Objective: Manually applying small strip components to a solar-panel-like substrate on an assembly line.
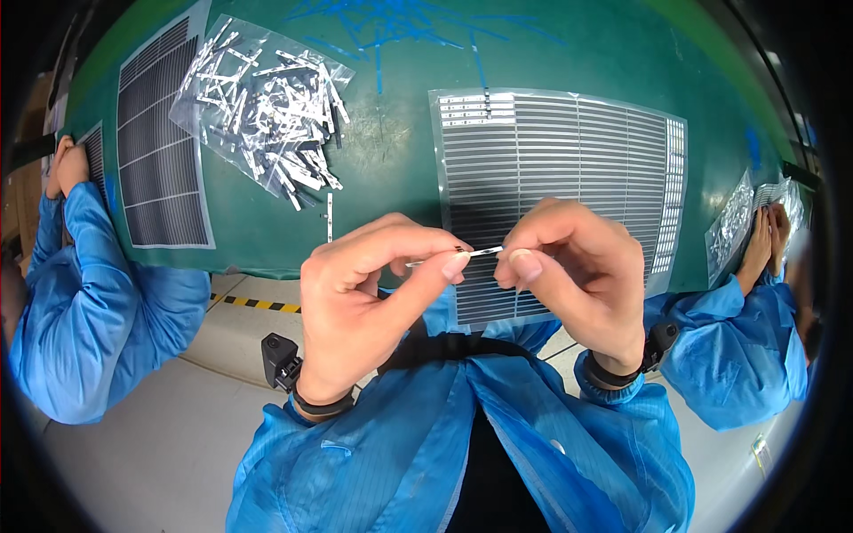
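Observation:
Both hands are raised over the table's near edge, with a narrow white-and-black strip (484,252) stretched between them. My left hand (364,289) pinches the strip's left part between thumb and forefinger. The thumb and forefinger of my right hand (577,275) close on its right end. Just beyond and partly beneath my right hand lies a clear sheet (613,169) lined with rows of dark strips. White printed strips fill its upper left corner and right edge. One loose white strip (330,218) lies on the table beyond my left hand.
A clear plastic bag (235,40) with many white-and-black strips spilling out lies at the far left. Another lined sheet (160,142) is left of it. Thin blue strips (382,27) are scattered at the back. Co-workers in blue sleeves (89,240) sit on both sides.

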Demonstrator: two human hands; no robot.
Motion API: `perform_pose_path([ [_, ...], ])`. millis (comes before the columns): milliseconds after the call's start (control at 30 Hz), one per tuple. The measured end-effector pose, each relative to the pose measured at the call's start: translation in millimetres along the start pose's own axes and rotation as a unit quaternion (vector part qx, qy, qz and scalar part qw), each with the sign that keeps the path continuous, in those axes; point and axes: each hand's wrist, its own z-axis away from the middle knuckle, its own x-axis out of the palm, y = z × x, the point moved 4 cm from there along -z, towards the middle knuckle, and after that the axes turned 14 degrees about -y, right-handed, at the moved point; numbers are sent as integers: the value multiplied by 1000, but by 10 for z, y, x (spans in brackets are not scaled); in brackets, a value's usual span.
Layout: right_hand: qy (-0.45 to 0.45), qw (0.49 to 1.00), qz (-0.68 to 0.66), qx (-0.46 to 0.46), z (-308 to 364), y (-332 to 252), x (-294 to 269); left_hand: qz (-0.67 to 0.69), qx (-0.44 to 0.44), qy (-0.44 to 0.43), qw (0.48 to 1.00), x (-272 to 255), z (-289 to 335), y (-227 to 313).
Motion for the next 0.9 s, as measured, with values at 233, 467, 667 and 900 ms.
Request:
perform_pose_path([
  [233,46,999,-22,20,-21,4,51,-8,-1,3,1000,-19,29,-12],
  [467,-5,1000,9,7,-21,16,61,1,-8,6,1000,-25,46,-37],
  [667,-59,965,-220,127,-66,131,207,-118,183,-36,975,-34,-90,101],
  [900,43,990,133,-35,-42,-123,-25,-189,154,-21,970,-101,-143,192],
])
